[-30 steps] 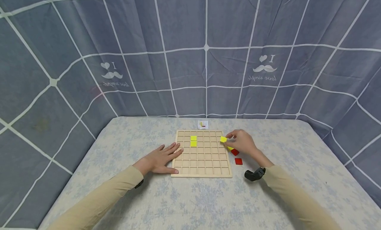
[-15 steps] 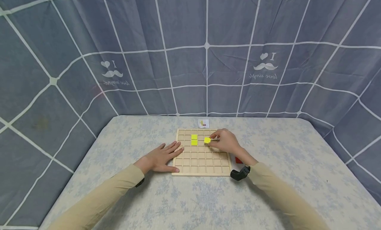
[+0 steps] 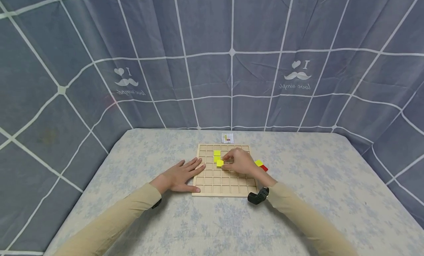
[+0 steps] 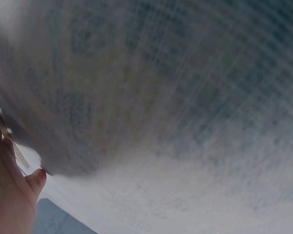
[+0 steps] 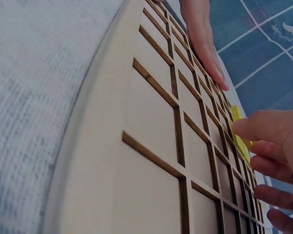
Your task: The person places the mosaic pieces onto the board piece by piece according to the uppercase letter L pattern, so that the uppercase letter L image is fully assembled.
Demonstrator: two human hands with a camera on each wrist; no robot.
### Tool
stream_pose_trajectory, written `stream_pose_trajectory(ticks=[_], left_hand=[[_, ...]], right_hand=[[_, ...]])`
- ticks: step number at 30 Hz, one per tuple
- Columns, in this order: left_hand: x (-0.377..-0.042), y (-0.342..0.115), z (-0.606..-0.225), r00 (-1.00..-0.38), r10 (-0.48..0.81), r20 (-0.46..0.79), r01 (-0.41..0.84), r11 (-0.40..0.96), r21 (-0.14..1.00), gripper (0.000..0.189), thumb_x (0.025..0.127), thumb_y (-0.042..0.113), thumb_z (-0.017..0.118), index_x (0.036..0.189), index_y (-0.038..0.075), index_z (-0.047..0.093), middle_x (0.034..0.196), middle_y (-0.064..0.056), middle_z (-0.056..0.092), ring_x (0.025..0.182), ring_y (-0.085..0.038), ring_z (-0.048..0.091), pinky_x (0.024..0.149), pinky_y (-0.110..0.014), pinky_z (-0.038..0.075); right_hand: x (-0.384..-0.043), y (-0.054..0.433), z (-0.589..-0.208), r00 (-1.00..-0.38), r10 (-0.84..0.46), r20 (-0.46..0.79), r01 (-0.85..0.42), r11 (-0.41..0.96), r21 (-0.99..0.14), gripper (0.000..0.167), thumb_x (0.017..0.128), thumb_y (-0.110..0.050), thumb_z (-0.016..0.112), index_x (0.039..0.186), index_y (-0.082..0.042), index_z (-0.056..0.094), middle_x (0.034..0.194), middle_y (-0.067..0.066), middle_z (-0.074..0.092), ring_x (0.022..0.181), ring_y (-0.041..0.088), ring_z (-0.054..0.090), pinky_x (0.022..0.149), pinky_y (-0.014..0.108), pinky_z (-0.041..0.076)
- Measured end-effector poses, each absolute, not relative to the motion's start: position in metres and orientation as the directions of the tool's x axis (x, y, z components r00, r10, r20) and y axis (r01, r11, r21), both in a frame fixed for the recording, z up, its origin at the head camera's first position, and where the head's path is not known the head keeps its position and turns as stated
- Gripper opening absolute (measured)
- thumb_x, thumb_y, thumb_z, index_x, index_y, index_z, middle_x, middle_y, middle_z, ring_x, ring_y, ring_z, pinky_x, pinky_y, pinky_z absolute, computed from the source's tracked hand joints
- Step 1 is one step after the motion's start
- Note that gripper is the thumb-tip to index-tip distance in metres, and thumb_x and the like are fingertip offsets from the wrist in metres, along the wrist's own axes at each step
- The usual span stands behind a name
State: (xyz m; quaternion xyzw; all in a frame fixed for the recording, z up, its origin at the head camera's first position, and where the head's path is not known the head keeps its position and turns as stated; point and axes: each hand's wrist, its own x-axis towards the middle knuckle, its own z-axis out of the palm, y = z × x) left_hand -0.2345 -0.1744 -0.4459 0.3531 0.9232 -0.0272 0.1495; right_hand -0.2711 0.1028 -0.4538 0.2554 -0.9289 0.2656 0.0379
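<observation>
A wooden grid board (image 3: 220,192) lies on the cloth-covered table, divided into square cells. Two yellow square tiles (image 3: 216,153) sit one below the other in its upper left part. My right hand (image 3: 239,161) pinches another yellow tile (image 3: 220,163) between thumb and fingers, just below those two; in the right wrist view this tile (image 5: 236,113) looks tilted above the grid. With fingers spread, my left hand (image 3: 179,176) rests on the board's left edge. The left wrist view catches only part of that hand (image 4: 12,195).
Right of the board lie a yellow tile (image 3: 258,162) and a red tile (image 3: 264,168), partly behind the right wrist. A small printed pattern card (image 3: 227,138) lies beyond the far edge. A grey-blue curtain (image 3: 212,79) encloses the table.
The right hand has carried the pinched yellow tile leftward, from the board's right edge to just below the two placed tiles. The left hand has stayed in place.
</observation>
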Motion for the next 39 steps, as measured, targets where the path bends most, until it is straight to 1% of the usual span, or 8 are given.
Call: stream_pose_trajectory(ticks=[4,7,14,22,32,35,39], left_hand=[[-0.2341,-0.1741,-0.4465,-0.711,0.638,-0.295,0.658,0.752,0.04,0.09,0.088,0.075,0.039,0.157,0.027,0.006,0.164,-0.001,-0.001,0.151,-0.021,0.003,0.12,-0.053,0.015],[-0.2337,-0.1735,-0.4463,-0.712,0.64,-0.29,0.659,0.751,0.039,0.09,0.088,0.075,0.038,0.157,0.027,0.007,0.164,-0.002,0.0,0.151,-0.021,0.004,0.12,-0.053,0.016],[-0.2328,-0.1721,-0.4443,-0.711,0.641,-0.289,0.656,0.752,0.054,0.089,0.088,0.074,0.04,0.157,0.027,0.007,0.164,-0.001,0.0,0.151,-0.021,0.003,0.12,-0.054,0.015],[-0.2333,-0.1731,-0.4436,-0.712,0.641,-0.287,0.655,0.753,0.059,0.089,0.088,0.073,0.04,0.157,0.025,0.009,0.164,-0.002,0.001,0.151,-0.021,0.004,0.12,-0.054,0.015],[-0.2329,-0.1726,-0.4416,-0.704,0.645,-0.298,0.66,0.749,0.061,0.089,0.089,0.072,0.04,0.157,0.025,0.009,0.164,-0.003,0.001,0.151,-0.022,0.004,0.119,-0.054,0.015],[-0.2331,-0.1729,-0.4417,-0.705,0.644,-0.296,0.66,0.749,0.058,0.089,0.089,0.072,0.041,0.157,0.024,0.009,0.164,-0.003,0.001,0.151,-0.022,0.004,0.119,-0.054,0.016],[-0.2335,-0.1731,-0.4423,-0.705,0.642,-0.301,0.66,0.75,0.051,0.089,0.089,0.073,0.04,0.157,0.025,0.008,0.164,-0.002,0.0,0.151,-0.021,0.003,0.12,-0.054,0.015]], right_hand=[[-0.2696,0.0995,-0.4539,-0.854,-0.481,0.2,-0.513,0.712,-0.479,0.025,0.077,-0.031,0.08,0.096,-0.015,0.077,0.093,-0.003,0.073,0.088,0.013,0.064,0.074,0.03,0.052],[-0.2697,0.0979,-0.4542,-0.85,-0.49,0.194,-0.516,0.702,-0.491,0.024,0.078,-0.029,0.08,0.096,-0.014,0.077,0.093,-0.003,0.074,0.087,0.013,0.065,0.072,0.029,0.053],[-0.271,0.0964,-0.4553,-0.849,-0.492,0.192,-0.517,0.699,-0.494,0.024,0.077,-0.03,0.079,0.095,-0.015,0.078,0.095,-0.002,0.074,0.083,0.01,0.066,0.066,0.025,0.051],[-0.2714,0.0938,-0.4549,-0.848,-0.494,0.19,-0.52,0.711,-0.474,0.025,0.076,-0.035,0.081,0.094,-0.017,0.078,0.096,-0.004,0.074,0.087,0.012,0.064,0.07,0.026,0.052],[-0.2724,0.0923,-0.4544,-0.839,-0.513,0.183,-0.534,0.706,-0.466,0.025,0.076,-0.034,0.08,0.094,-0.017,0.078,0.096,-0.005,0.074,0.091,0.012,0.063,0.071,0.026,0.05],[-0.2725,0.0928,-0.4536,-0.835,-0.518,0.186,-0.54,0.703,-0.464,0.025,0.077,-0.034,0.08,0.094,-0.017,0.078,0.095,-0.005,0.074,0.09,0.012,0.063,0.07,0.026,0.05],[-0.272,0.0958,-0.4516,-0.848,-0.5,0.177,-0.516,0.7,-0.493,0.024,0.077,-0.032,0.08,0.095,-0.017,0.078,0.095,-0.005,0.074,0.085,0.011,0.064,0.068,0.026,0.051]])
